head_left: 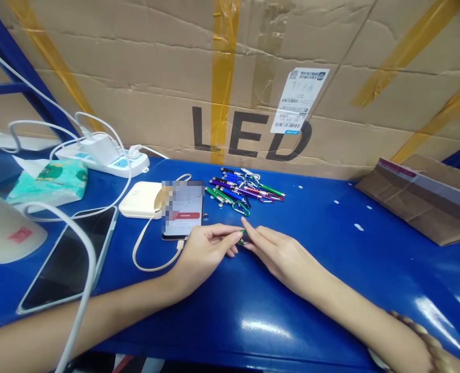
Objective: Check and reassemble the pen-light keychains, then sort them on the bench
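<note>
My left hand [210,248] and my right hand [278,251] meet at the fingertips over the middle of the table. Between them is a small green metallic thing [242,239], mostly hidden by the fingers; its kind cannot be made out. Both hands are closed on it. Just beyond lies a pile of slim metallic keychain penlights [239,189] in green, blue, purple, red and black, some with carabiner clips. A green carabiner [240,209] sits at the pile's near edge. Close to my left hand lies a lit phone [185,210], partly blurred out, with a cable plugged into its lower end.
A cream power bank [140,199] is left of the lit phone. Further left are a dark phone [68,259], a tissue pack [51,181], a cup [8,228] and a power strip [116,166] with loose white cables. A paper bag [420,199] stands right; a large carton [152,77] backs the table.
</note>
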The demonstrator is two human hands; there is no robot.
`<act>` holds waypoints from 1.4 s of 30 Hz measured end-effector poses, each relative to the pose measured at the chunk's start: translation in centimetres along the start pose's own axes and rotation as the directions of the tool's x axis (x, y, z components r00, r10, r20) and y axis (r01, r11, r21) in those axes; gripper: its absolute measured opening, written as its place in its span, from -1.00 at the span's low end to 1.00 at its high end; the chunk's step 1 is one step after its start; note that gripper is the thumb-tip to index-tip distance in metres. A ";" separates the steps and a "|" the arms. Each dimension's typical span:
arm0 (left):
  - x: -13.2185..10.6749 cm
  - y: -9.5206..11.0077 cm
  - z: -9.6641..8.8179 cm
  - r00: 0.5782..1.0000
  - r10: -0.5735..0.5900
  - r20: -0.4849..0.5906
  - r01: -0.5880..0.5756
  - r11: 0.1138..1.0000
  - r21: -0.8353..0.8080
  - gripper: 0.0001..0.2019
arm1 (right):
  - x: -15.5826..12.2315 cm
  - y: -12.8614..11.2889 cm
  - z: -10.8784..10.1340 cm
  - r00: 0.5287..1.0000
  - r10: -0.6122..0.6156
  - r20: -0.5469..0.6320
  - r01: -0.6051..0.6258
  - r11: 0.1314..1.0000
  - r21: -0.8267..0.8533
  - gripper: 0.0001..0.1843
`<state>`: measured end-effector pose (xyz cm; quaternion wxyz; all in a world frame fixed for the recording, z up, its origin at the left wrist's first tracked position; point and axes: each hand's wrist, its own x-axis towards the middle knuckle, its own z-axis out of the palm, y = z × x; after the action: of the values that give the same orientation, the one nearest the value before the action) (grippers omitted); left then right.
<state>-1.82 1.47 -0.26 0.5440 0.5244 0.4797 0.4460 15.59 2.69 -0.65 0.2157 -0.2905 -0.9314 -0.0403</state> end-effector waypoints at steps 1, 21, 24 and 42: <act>0.0 -0.1 0.0 1.000 0.001 -0.010 -0.001 1.000 0.007 -0.82 | 0.0 0.0 0.0 1.000 -0.008 0.007 0.009 1.000 -0.022 -0.57; 0.0 -0.2 0.2 0.999 0.002 -0.038 -0.001 1.000 0.023 -0.81 | -0.2 0.1 0.1 0.997 0.073 0.029 -0.077 0.976 0.206 -0.67; 0.0 -0.2 0.3 0.999 -0.013 -0.045 0.013 1.000 0.004 -0.82 | -0.3 0.2 0.2 0.998 0.059 -0.017 -0.055 0.981 0.185 -0.66; -0.3 -0.4 0.4 0.988 -0.138 0.070 0.149 0.971 -0.185 -0.72 | -0.4 0.1 0.4 0.984 0.087 -0.158 -0.023 0.929 0.368 -0.70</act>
<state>-1.43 1.09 -0.62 0.6356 0.4465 0.4562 0.4340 15.79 2.59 -1.23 0.3462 -0.2669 -0.8920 0.1148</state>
